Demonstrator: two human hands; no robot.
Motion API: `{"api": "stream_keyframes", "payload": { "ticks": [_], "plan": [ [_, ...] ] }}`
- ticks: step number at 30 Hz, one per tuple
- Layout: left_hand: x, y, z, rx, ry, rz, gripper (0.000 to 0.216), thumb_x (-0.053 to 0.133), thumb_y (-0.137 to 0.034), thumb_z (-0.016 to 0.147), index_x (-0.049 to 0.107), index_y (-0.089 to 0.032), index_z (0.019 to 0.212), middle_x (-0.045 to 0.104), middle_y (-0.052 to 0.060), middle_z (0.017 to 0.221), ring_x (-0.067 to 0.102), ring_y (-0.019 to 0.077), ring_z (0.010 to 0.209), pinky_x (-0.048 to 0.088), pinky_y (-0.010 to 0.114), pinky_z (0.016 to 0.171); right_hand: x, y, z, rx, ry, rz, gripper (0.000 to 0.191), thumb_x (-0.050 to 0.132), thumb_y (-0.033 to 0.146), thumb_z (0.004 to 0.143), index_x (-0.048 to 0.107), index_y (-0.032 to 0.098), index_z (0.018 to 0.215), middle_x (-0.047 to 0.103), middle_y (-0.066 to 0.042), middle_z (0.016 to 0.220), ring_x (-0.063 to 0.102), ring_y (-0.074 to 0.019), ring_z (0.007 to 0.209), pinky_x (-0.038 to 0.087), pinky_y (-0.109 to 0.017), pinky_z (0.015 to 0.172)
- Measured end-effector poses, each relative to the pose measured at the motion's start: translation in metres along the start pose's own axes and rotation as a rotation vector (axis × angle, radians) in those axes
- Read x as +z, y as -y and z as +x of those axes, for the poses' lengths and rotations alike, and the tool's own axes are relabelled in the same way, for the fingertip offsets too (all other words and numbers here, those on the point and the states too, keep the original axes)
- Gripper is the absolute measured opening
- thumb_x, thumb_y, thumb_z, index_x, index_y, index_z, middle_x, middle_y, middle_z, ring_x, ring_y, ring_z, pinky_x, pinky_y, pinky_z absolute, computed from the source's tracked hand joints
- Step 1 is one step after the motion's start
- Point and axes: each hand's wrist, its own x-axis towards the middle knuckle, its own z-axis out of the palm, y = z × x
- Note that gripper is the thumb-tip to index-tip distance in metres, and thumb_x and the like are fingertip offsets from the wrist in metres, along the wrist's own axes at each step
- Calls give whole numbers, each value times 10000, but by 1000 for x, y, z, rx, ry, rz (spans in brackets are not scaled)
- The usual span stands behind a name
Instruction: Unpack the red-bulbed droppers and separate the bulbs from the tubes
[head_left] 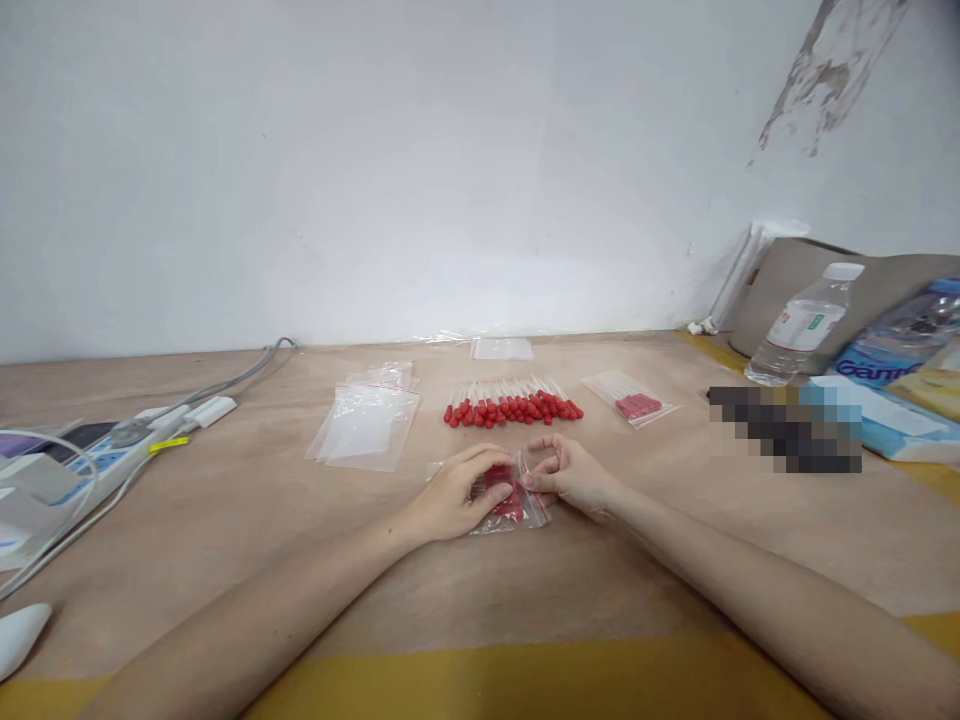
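My left hand (454, 492) and my right hand (571, 473) meet over a small clear zip bag (514, 510) with red-tipped pieces inside, lying on the brown table (225, 520). Both hands pinch the bag, the left from the left side, the right at its top right edge. Just behind the hands lies a row of several loose red-tipped clear droppers (512, 405). To the left of that row sits a pile of empty clear zip bags (367, 420). Right of the row lies one filled bag (634, 402) with red pieces.
A power strip with grey cables (127, 440) lies at the left edge. A water bottle (802, 325), a cardboard box (795, 280) and blue packets (892, 400) stand at the right. Another clear bag (501, 348) lies by the white wall. A white object (19, 635) sits bottom left.
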Motion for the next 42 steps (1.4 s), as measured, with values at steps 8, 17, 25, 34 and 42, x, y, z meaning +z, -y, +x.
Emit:
{"api": "stream_keyframes", "payload": {
  "ticks": [8,17,25,34,42],
  "plan": [
    [7,22,6,171,12,189,280,407,-166,865,596,-220,1064,551,76,1090,548,159,967,456,285,818,8,-4,2,-80,23,-20,689,817,279,400,279,219,826,514,122,436,469,-83,338,366,-186,355],
    [6,34,9,223,-54,278,222,424,-200,871,646,-195,886,627,46,923,590,120,809,469,235,743,7,0,0,-87,144,26,623,781,299,502,337,193,926,588,79,544,550,-82,454,465,-215,496],
    [0,28,11,219,17,271,234,402,-193,884,636,-185,882,642,41,921,584,122,808,453,238,729,5,0,0,-70,146,35,510,712,187,583,369,188,960,623,47,606,606,-103,558,504,-242,585],
    [-3,25,13,235,76,331,245,397,-217,890,641,-197,892,644,36,946,567,136,833,430,253,755,6,1,-1,-59,136,12,589,747,161,521,377,177,978,639,44,608,623,-122,586,506,-253,593],
    [-1,26,12,216,74,346,235,398,-182,876,629,-182,831,641,42,882,566,126,768,440,241,706,7,4,-7,31,226,-143,607,683,157,603,344,154,1106,631,34,565,597,-109,498,478,-203,499]
  ]
}}
